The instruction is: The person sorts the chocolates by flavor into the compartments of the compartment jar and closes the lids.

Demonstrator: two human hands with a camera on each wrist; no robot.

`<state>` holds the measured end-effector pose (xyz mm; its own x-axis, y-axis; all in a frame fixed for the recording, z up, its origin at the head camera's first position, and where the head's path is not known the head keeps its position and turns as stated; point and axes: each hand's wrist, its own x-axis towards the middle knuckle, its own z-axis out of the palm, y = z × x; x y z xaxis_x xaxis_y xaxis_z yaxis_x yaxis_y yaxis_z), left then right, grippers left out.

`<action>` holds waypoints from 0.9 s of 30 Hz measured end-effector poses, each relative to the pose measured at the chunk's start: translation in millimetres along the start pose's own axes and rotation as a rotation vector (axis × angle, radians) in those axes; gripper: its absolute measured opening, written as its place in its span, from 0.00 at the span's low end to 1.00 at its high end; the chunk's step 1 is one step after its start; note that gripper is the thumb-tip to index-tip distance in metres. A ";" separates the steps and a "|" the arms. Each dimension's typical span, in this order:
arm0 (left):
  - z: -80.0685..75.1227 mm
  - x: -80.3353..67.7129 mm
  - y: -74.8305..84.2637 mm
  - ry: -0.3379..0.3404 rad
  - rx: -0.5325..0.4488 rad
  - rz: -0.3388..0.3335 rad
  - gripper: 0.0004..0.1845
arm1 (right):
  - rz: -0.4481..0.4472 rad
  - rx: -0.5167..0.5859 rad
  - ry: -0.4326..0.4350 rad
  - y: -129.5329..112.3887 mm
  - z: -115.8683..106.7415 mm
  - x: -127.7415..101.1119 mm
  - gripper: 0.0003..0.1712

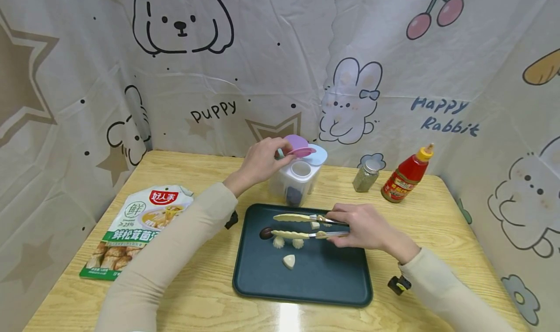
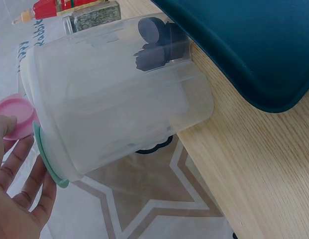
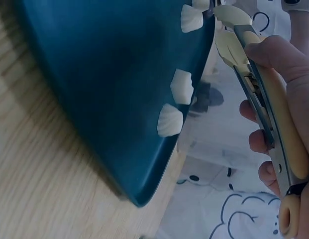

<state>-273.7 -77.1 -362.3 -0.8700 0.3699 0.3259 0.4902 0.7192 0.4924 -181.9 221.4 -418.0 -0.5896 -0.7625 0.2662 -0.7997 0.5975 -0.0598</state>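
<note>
My left hand [image 1: 264,159] pinches the raised pink lid [image 1: 302,148] of a clear storage container [image 1: 301,179] behind the tray. Thumb on the lid shows in the left wrist view, with the other fingers by the green lid [image 2: 49,158]. Dark pieces [image 2: 153,56] lie at the container's bottom. My right hand [image 1: 363,227] grips cream-tipped tongs [image 1: 290,235], their arms apart above the dark tray [image 1: 306,283]. A dark brown piece [image 1: 265,233] lies by the lower tip. Several whitish pieces, among them a rounded triangular one [image 1: 288,261] and a ridged one [image 3: 170,120], lie on the tray.
A food packet [image 1: 131,230] lies flat at the left. A glass spice jar [image 1: 367,175] and a red sauce bottle [image 1: 406,175] stand at the back right. Behind the wooden table [image 1: 197,298] hangs a printed curtain [image 1: 271,79].
</note>
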 end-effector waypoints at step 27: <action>0.4 -1.1 0.0 -0.002 -0.005 -0.006 0.09 | -0.041 -0.012 -0.098 -3.9 -2.5 32.5 0.25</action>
<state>-272.8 -77.2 -362.9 -0.8731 0.3669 0.3210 0.4852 0.7184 0.4985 -197.7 195.0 -406.7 -0.5650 -0.8068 0.1726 -0.8224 0.5675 -0.0393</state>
